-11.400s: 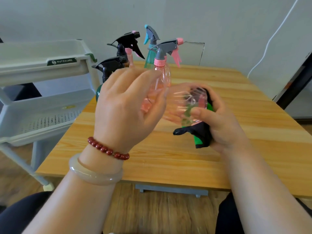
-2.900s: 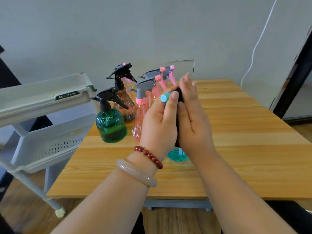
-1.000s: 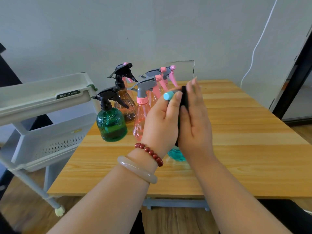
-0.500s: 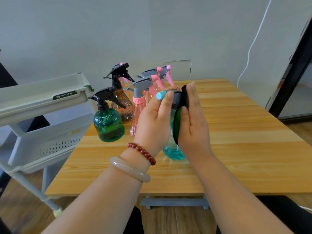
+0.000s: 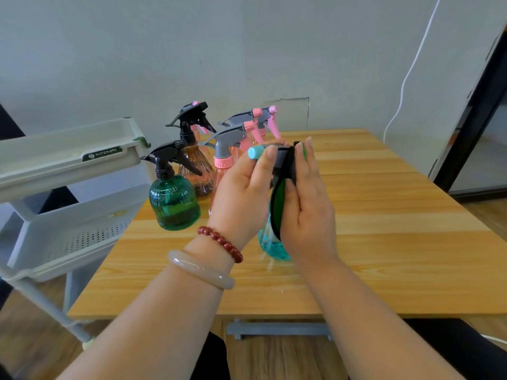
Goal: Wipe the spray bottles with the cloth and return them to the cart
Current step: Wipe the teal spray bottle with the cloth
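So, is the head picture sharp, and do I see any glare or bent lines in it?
Head view: light is soft and even, without hard shadows; the translucent teal plastic spray bottle throws small bright glints on the light wooden table; the wide lens leans the dark door frame inward; nothing is badly blurred.

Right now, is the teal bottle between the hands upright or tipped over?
Upright. The teal bottle has its base down by the table and its nozzle tip on top.
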A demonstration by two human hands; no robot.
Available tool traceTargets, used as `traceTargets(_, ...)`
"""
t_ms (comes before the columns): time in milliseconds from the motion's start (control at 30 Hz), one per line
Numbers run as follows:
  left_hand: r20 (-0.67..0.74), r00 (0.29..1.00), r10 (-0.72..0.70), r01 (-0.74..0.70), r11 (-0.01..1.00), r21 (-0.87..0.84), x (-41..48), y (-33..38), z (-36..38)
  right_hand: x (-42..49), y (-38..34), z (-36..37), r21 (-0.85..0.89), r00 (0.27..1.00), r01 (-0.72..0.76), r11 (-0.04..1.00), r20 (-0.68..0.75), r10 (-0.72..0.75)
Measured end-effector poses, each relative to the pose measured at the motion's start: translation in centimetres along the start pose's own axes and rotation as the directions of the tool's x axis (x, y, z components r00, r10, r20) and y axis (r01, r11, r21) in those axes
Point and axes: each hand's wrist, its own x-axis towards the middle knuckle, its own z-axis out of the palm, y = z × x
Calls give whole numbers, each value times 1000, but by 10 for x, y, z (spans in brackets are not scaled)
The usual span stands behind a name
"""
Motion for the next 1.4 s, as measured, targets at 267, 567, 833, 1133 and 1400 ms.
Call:
traceTargets(267,-73,995,66,-73,992,-102,4,5,-18,25,-4,-21,14,979,2,1000,-204,1)
traceTargets(567,-96,989,114,-122,990,-74,2,3,-6,38,-13,-12,-84,995,29,996,-89,-36)
traceTargets(833,-106,989,102,-107,993,-42,5,2,-6,35,10,-30,-40,883,-462,886,-106,456)
traceTargets(1133,-99,990,103,-108,993,-40,3,5,-6,56,-15,-23,-171,965,-251,953,32,260)
traceTargets(1400,-31,995,98,-100,992,-73,8,3,-15,38,12,-33,88,821,-563,822,-52,568)
